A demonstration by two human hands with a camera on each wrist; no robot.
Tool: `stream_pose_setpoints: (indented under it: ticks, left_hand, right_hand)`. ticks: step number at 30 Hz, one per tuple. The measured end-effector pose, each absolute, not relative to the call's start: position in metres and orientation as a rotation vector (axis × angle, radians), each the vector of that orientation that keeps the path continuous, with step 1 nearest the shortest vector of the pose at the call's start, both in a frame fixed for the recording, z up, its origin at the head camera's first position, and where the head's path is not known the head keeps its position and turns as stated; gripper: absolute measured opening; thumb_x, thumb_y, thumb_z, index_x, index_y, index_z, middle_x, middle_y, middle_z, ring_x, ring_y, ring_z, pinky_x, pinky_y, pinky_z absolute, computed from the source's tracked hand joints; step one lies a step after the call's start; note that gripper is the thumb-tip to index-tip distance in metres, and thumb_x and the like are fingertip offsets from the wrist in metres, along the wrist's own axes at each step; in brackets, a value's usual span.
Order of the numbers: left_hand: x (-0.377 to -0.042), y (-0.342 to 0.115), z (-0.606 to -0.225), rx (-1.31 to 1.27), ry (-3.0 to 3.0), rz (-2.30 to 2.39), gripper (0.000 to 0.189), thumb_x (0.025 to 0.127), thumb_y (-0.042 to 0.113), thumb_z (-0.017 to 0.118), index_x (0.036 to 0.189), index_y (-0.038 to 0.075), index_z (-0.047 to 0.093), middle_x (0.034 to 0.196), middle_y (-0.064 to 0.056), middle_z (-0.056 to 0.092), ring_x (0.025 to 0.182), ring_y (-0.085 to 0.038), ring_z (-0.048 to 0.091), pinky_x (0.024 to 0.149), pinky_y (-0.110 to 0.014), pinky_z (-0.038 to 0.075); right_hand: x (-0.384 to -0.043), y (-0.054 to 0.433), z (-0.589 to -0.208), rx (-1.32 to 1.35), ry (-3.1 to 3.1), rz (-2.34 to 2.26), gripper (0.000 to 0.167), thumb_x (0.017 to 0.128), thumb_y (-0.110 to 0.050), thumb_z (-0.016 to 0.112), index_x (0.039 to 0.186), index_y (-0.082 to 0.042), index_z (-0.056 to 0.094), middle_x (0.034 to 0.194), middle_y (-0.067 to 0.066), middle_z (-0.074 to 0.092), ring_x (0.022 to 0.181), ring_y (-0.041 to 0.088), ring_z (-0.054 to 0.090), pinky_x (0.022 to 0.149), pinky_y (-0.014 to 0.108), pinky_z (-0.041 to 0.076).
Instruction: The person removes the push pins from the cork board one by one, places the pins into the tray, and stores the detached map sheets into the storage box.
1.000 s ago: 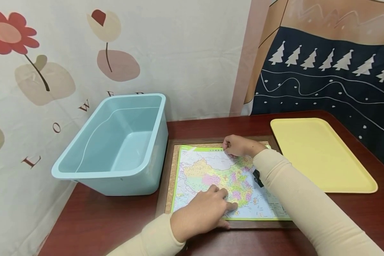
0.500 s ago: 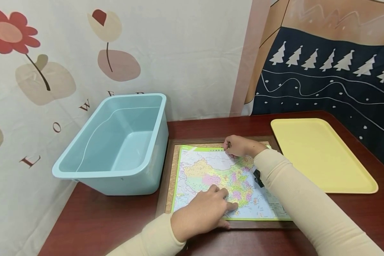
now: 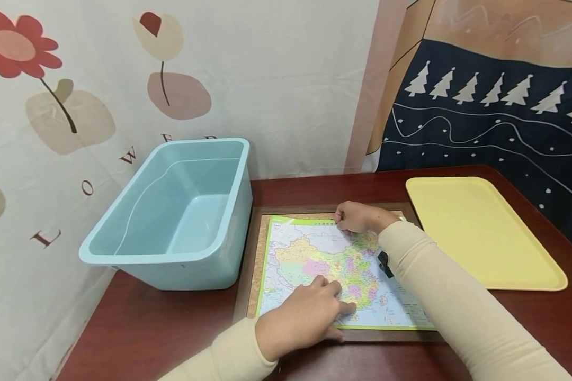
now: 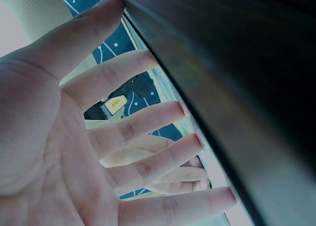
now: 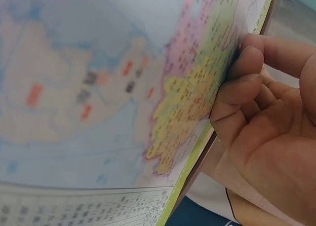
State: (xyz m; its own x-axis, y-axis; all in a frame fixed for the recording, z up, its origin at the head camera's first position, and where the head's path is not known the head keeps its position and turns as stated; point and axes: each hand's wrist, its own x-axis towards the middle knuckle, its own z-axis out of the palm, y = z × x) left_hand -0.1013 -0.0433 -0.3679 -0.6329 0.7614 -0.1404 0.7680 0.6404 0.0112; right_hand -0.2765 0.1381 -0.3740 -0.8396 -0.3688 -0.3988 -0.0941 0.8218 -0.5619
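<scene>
A colourful map [image 3: 297, 264] with a green border lies on a cork board [image 3: 256, 280] in a brown frame. My left hand [image 3: 300, 317] rests on the lower part of the map, fingers spread; in the left wrist view, its fingertips [image 4: 195, 144] touch the sheet and its thumb [image 4: 94, 26] reaches the frame's edge. My right hand [image 3: 359, 217] is at the map's top edge. In the right wrist view, its fingers [image 5: 247, 63] are curled, tips together against the sheet; a dark patch shows beside them, and whether they pinch something small is hidden.
To the left stands a light blue basin [image 3: 143, 259]. A yellow tray [image 3: 481, 233] lies on the right of the dark red table [image 3: 171, 328]. A printed cloth wall [image 3: 291, 79] rises behind. A black device [image 3: 385, 264] sits under the right wrist.
Both hands keep their places on the map. The whole head view has shifted very slightly; nothing else visibly moves.
</scene>
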Motion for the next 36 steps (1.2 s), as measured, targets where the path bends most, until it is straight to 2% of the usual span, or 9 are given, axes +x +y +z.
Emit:
stream_pose_setpoints:
  ticks: [20, 36]
  left_hand:
    - [-0.1010, -0.0423, -0.3684, 1.287, 2.733, -0.092, 0.051, 0.080, 0.059, 0.073, 0.128, 0.043, 0.066, 0.116, 0.006, 0.062, 0.105, -0.017, 0.057, 0.062, -0.033, 0.056]
    - [-0.1031, -0.0440, -0.3695, 1.313, 2.729, -0.069, 0.050, 0.081, 0.058, 0.073, 0.128, 0.041, 0.067, 0.116, 0.005, 0.062, 0.102, -0.017, 0.057, 0.058, -0.031, 0.053]
  right_hand:
    - [-0.2767, 0.1422, -0.3758, -0.370, 2.503, -0.766, 0.004, 0.100, -0.008, 0.056, 0.102, -0.004, 0.058, 0.076, 0.005, 0.055, 0.068, 0.017, 0.053, 0.064, 0.026, 0.046]
    - [-0.2770, 0.1377, -0.3732, -0.405, 2.502, -0.691, 0.005, 0.103, -0.009, 0.052, 0.102, -0.005, 0.056, 0.073, 0.005, 0.053, 0.066, 0.017, 0.051, 0.063, 0.027, 0.045]
